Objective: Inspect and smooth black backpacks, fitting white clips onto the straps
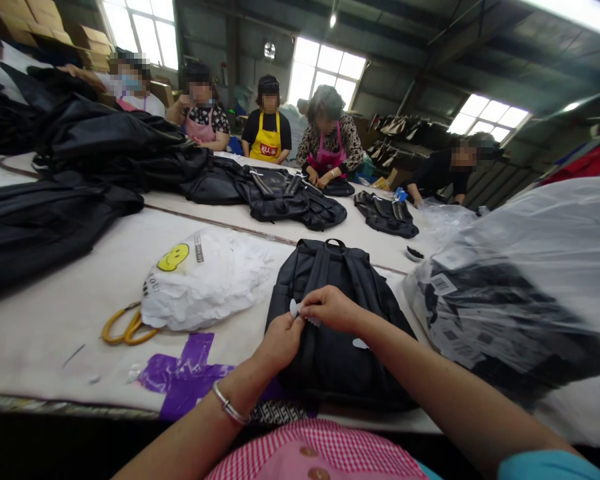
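A black backpack point(375, 313) lies on the table in front of me with its shoulder straps facing up. Over its left strap, my left hand point(281, 341) is closed in a pinch, a small white piece point(294, 307) like paper or thin foam sticking up at its fingertips. My right hand point(333, 309) meets it there, thumb and fingers pressed together at the same spot. A jagged white edge point(313, 321) shows under the right fingers. Another white piece point(360, 343) rests on the backpack, partly behind my right forearm. My fingers cover the exact grip points.
Left of the backpack are a white bag point(205, 280) of white pieces, yellow-handled scissors point(125, 330) and purple tape point(185, 373). A clear plastic sack point(520, 287) of packed black goods stands on the right. Black bags point(290, 193) and several co-workers line the far side.
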`<state>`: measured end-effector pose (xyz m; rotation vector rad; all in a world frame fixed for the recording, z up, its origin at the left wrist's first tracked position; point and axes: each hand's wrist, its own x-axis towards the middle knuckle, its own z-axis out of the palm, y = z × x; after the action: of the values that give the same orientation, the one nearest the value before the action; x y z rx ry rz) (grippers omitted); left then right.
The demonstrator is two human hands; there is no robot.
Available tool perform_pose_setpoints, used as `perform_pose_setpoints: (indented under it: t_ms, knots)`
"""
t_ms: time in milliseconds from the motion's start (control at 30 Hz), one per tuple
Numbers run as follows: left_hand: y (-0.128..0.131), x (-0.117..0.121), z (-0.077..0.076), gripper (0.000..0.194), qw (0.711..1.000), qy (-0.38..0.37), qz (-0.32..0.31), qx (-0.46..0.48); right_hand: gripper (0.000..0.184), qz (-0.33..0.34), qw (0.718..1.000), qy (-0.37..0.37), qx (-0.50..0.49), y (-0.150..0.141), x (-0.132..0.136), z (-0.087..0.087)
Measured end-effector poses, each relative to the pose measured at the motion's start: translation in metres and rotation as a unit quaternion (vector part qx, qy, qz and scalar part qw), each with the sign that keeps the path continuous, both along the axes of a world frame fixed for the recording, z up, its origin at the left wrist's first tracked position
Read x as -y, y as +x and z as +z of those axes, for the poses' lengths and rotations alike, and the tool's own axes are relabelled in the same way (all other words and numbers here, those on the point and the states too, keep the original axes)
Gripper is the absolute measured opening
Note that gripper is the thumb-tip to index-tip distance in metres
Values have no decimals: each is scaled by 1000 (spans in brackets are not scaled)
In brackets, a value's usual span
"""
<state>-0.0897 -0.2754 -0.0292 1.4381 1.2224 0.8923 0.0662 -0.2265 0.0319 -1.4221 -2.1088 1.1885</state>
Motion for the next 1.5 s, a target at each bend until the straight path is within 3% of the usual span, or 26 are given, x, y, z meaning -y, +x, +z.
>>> perform_pose_setpoints:
  t_ms: [133,433,733,933,1100,1200,1300,1500]
  knots:
    - [0,2,-2,39,1000,8,5,23,28,-61,997,-49,-11,-5,-5,-9]
    - [3,5,-1,35,998,65,6,-23,31,-36,990,-127,-40,-5,-7,-2]
    - [5,5,-1,32,995,66,16,-77,18,-30,986,-94,-132,1,1,-10]
    - [7,7,-4,32,990,89,10,-105,13,4,994,-46,-98,3,1,-12]
    - [8,9,-4,32,983,109,-3,-145,16,-17,995,-83,-61,5,-4,-13]
    - [10,8,-4,32,981,116,-6,-154,21,21,999,-37,-23,2,-4,-9]
    - [10,8,-3,33,975,114,-8,-191,16,97,992,59,47,-1,-3,-3]
    - [10,7,-4,35,974,108,-14,-201,16,192,922,322,94,3,0,-14]
